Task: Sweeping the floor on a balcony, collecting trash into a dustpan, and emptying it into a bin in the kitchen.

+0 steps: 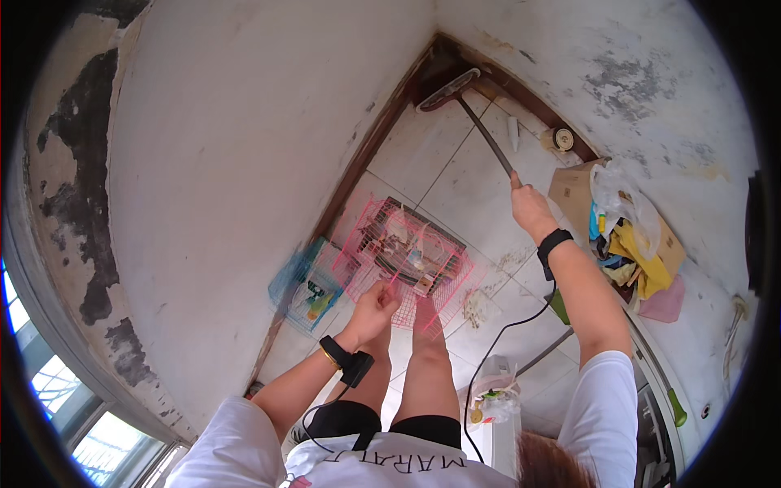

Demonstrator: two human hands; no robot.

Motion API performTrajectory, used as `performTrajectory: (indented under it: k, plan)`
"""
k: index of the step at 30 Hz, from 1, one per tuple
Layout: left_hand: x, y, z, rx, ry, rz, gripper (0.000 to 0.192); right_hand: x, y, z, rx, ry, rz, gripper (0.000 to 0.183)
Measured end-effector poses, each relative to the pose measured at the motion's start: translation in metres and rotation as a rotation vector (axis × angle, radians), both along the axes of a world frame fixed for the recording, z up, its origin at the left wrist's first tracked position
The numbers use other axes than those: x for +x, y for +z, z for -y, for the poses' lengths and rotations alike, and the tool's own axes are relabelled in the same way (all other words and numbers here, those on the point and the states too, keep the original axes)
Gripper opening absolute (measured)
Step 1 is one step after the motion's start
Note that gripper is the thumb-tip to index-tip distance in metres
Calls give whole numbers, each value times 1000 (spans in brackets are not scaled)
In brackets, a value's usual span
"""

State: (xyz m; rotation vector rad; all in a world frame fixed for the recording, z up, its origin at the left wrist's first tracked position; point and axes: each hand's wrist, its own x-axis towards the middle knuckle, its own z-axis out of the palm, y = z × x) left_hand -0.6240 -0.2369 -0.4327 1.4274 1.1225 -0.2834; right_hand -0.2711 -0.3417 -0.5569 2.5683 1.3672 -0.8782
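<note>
My right hand (532, 207) is closed around the long handle of a broom or floor brush (485, 131), whose wide head lies in the corner where the two walls meet. With bent fingers, my left hand (377, 302) holds the near edge of a pink wire cage (448, 256), in front of my legs. Inside the pink cage, over a dark tray, several small things show but cannot be told apart. Against the left wall stands a blue wire cage (311, 287) with a green and yellow bird (318, 304) in it.
At the right wall, a cardboard box (570, 189) holds cloths and plastic bags. A round tin or roll (558, 139) and a white tube (514, 134) lie near the baseboard. Scattered debris (479, 308) marks the floor tiles right of the pink cage. A bin with a bag (497, 396) stands lower right.
</note>
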Motion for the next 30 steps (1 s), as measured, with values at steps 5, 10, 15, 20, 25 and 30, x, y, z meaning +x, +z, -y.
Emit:
performTrajectory:
  k: [5, 10, 15, 20, 25, 30]
  plan:
    - [-30, -1, 7, -31, 53, -26, 16, -44, 10, 69, -214, 21, -204, 70]
    - [-34, 8, 8, -1, 81, 23, 16, -66, 103, 168, -396, 55, -254, 71]
    - [-45, 14, 1, 16, 83, -17, 17, -54, 170, 154, -275, 56, -204, 62]
    - [-39, 10, 0, 3, 75, 8, 18, -27, 72, 70, -49, -22, -89, 55]
    - [-38, 11, -7, 10, 24, 3, 17, -40, -2, 42, -43, -189, -190, 63]
    - [-32, 15, -8, 3, 22, 8, 16, -109, 47, 161, -265, -282, -309, 62]
